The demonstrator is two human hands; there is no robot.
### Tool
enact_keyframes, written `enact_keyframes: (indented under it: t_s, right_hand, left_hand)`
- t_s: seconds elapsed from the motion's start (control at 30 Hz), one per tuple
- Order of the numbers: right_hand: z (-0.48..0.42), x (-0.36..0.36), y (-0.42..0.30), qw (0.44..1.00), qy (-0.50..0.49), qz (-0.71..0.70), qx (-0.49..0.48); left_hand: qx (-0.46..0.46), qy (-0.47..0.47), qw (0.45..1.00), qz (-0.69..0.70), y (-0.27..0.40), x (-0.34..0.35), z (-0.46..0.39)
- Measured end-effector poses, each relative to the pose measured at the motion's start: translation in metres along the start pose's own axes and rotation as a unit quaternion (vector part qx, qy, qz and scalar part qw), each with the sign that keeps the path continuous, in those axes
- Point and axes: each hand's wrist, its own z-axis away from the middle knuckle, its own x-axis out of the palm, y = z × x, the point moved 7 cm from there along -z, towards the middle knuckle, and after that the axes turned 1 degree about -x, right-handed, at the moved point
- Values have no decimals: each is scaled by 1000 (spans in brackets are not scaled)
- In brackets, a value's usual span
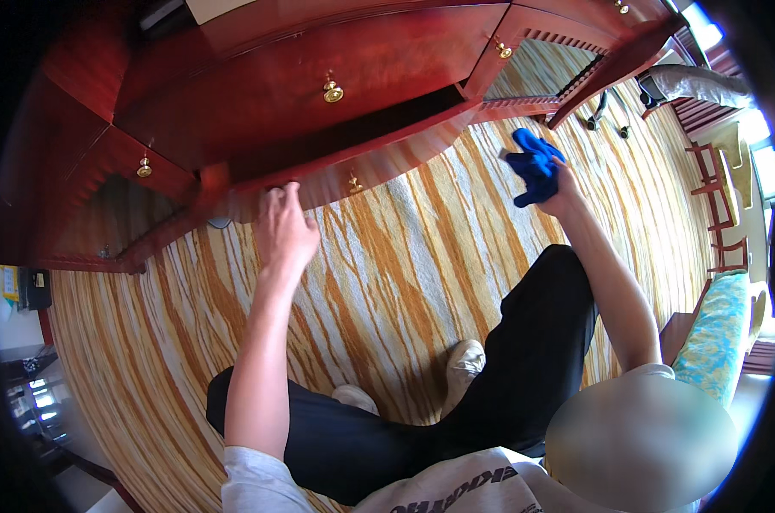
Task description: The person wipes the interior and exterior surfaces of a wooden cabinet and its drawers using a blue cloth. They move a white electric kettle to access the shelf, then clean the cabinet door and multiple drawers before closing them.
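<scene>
My left hand (286,226) is at the top edge of a pulled-out lower drawer (394,151) in a red wooden cabinet (246,83). Its fingers rest on or near that edge, left of the drawer's brass knob (355,182); whether they grip the edge cannot be told. The gap above the drawer front is dark, so its contents are hidden. My right hand (562,186) holds a bunched blue cloth (536,165) above the striped carpet, right of the drawer. Above the open drawer is a flat front with a brass knob (333,92).
Glass-panelled doors (541,67) flank the drawers. An office chair's castors (593,123) stand beyond the cabinet's right end. Wooden chairs (715,186) and a bench with a blue-and-yellow patterned cover (715,327) are at the right. My shoes (466,365) rest on the carpet (387,276).
</scene>
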Motion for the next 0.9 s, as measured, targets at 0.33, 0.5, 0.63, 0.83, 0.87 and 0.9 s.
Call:
enact_keyframes:
  t_s: [0.33, 0.5, 0.63, 0.83, 0.87, 0.9]
  right_hand:
    - [-95, 120, 44, 963, 41, 169, -206]
    - [-121, 137, 94, 932, 80, 271, -225]
    - [-80, 194, 159, 917, -42, 377, -124]
    - [-21, 276, 251, 894, -229, 384, -31]
    - [-9, 290, 263, 897, -257, 359, -17]
    - [-10, 289, 264, 908, -239, 344, -5]
  left_hand:
    - [-172, -27, 609, 774, -72, -7, -61]
    - [-162, -27, 491, 856, -58, -3, -66]
    - [-167, -17, 464, 870, -58, -7, -66]
    - [-192, 35, 530, 825, -60, -1, -57]
    - [-170, 44, 570, 803, -72, 0, -59]
    - [-167, 37, 590, 789, -71, -5, -58]
